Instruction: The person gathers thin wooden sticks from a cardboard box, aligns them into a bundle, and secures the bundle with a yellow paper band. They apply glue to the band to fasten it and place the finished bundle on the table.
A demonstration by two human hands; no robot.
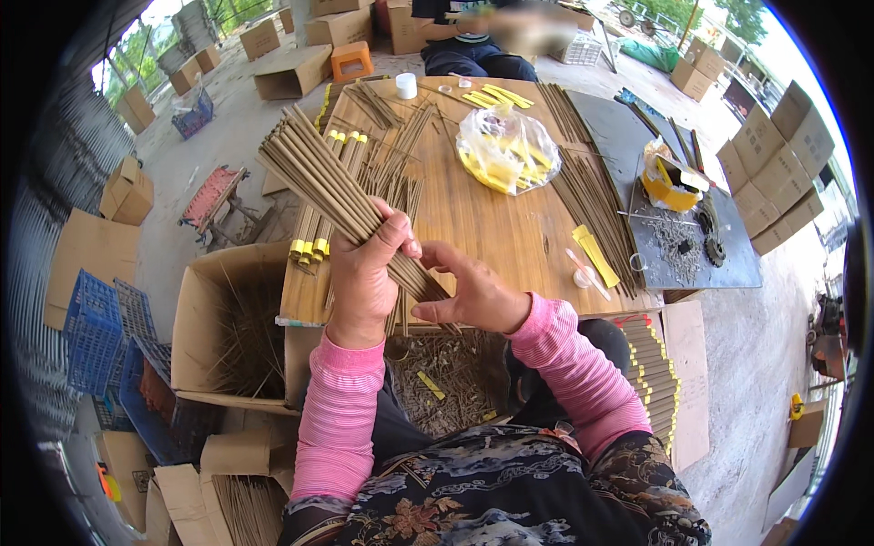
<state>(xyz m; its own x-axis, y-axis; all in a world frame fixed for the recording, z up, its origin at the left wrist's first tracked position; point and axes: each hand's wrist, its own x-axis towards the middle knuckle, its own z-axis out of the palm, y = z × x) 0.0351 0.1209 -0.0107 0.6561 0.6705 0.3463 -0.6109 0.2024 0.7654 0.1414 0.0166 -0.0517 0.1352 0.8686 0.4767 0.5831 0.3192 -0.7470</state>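
Observation:
My left hand (366, 273) is closed round a thick bundle of thin brown sticks (314, 177) that look like incense. The bundle slants, its upper end leaning away to the left above the table. At its lower end, my right hand (473, 289) curls loosely about the sticks, thumb in front and fingers close to the left hand. Beneath the bundle, yellow-banded bundles (314, 246) and loose brown sticks (410, 196) lie on the wooden table (482, 237). The right fingertips are partly hidden.
A clear bag of yellow strips (507, 150) and a white jar (406, 85) stand farther back. To the right, a dark board (728, 232) carries a yellow box (674, 177) and grey bits. An open carton (218, 328) stands left of the table. Another person (473, 41) sits opposite.

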